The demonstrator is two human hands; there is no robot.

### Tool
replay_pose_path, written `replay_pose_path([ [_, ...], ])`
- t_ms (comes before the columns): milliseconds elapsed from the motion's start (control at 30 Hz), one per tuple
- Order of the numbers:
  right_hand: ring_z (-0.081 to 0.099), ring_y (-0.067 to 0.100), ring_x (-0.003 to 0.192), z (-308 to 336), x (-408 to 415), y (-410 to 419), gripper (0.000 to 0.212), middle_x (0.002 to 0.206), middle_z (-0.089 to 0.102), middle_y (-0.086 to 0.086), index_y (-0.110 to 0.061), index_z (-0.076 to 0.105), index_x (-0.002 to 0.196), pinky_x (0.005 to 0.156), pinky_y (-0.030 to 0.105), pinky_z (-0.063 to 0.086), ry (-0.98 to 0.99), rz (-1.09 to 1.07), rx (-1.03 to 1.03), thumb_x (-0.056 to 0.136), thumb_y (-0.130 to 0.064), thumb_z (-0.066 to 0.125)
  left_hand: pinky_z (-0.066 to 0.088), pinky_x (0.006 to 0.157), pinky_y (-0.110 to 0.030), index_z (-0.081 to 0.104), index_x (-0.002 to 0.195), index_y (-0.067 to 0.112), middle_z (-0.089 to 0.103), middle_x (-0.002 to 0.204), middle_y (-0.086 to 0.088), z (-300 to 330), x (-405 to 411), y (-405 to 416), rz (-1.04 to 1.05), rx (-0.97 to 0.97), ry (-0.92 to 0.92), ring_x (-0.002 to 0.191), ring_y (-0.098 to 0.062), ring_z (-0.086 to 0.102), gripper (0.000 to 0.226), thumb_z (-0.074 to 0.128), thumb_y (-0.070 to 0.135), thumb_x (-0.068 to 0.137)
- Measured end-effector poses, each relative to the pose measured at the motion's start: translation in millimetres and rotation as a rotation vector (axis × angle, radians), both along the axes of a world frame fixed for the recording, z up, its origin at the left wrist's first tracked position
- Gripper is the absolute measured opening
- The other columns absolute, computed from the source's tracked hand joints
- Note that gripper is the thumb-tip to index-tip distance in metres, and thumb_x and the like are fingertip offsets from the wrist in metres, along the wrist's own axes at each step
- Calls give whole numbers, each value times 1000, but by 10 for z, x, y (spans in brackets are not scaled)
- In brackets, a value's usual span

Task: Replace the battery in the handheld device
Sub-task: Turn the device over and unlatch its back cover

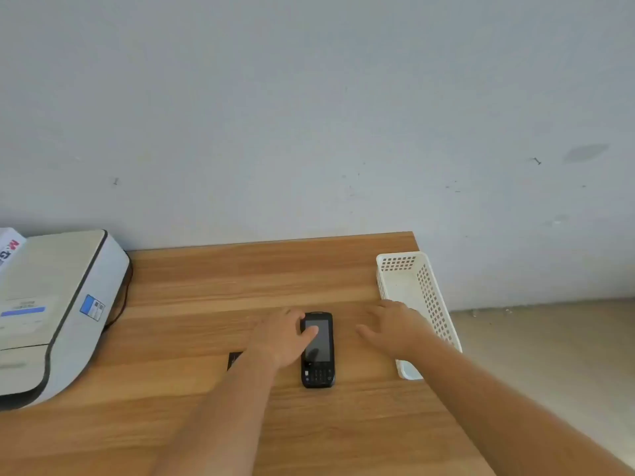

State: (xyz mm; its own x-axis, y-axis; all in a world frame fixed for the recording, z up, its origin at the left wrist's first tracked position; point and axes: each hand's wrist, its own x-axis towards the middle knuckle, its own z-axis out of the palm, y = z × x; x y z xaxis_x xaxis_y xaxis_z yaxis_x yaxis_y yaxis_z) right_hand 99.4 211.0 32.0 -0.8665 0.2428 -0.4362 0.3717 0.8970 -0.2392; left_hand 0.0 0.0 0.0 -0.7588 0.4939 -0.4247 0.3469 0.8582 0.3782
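Note:
A black handheld device [319,359] lies face up on the wooden table [213,280], screen above a small keypad. My left hand [280,336] rests against its upper left side, the thumb lying on the screen and the fingers curled at its top left corner. My right hand [391,326] hovers with spread fingers just right of the device, holding nothing. A small black flat object [234,360], possibly a battery, peeks out from behind my left forearm.
A white perforated plastic basket [426,293] stands at the table's right edge, partly behind my right hand. A large grey-white printer [51,310] with a black cable fills the left side. A grey wall runs behind the table.

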Motion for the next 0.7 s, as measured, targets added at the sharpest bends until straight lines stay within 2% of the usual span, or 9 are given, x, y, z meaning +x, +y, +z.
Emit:
replay_pose_path([
  [167,55,20,111,-118,104,177,61,124,58,0,-19,59,122,93,39,48,-3,-30,35,87,-65,39,38,106,-38,43,141,25,44,143,7,-245,95,210,-57,-66,-43,131,-16,40,58,40,60,94],
  [500,55,19,112,-162,137,289,61,124,59,-2,-20,61,118,94,38,44,18,-32,34,87,-67,39,41,103,-40,44,138,22,45,137,2,-472,150,362,6,-87,19,127,-20,43,59,44,60,92],
  [600,53,20,116,-132,111,291,61,127,57,-2,-21,58,125,97,40,44,40,-26,27,88,-66,39,43,99,-41,35,143,22,41,139,-3,-509,190,377,127,-163,75,128,-24,41,73,51,65,86],
  [700,52,19,116,-127,90,280,61,128,57,-2,-22,58,125,98,40,45,55,-29,19,87,-66,39,46,93,-39,26,146,20,35,140,-8,-602,294,420,205,-209,52,128,-26,38,87,57,68,80],
])
